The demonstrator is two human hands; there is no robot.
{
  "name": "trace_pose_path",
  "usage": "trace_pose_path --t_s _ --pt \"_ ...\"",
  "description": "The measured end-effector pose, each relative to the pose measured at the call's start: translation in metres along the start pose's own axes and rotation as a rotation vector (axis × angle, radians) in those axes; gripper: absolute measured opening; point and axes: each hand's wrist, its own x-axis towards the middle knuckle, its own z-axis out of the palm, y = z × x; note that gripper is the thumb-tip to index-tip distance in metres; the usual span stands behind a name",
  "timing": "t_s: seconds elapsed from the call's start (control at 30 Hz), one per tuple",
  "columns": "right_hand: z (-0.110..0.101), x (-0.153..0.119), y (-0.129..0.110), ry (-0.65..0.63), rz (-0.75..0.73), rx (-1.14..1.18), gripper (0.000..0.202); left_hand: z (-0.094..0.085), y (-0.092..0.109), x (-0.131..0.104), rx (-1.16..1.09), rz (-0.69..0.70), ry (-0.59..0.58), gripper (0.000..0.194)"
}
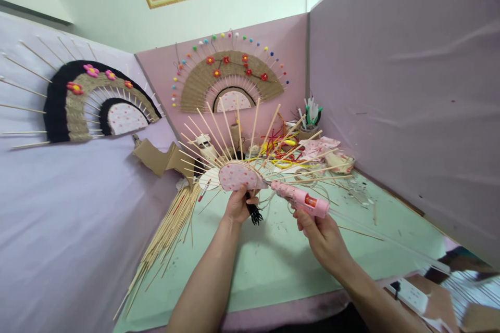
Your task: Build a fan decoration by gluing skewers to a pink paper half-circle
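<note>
My left hand (238,203) grips fan (240,174); sticks already fanned out. Right hand (318,231) grasps glue gun (300,199), nozzle at base. No weaving yet.

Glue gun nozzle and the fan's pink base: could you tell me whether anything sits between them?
Nothing visible does. The glue gun in the right hand points straight at the fan held by the left hand; the sticks fan upward, clear of its tip.
</note>
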Motion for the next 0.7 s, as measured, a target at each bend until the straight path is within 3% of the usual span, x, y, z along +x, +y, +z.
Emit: trace_pose_path --t_s 0.7 --pt "-0.0022 -0.002 -0.0037 0.001 -0.026 -0.021 0.045 0.0051 0.0027 -0.0019 -0.012 0.007 0.052 0.029"
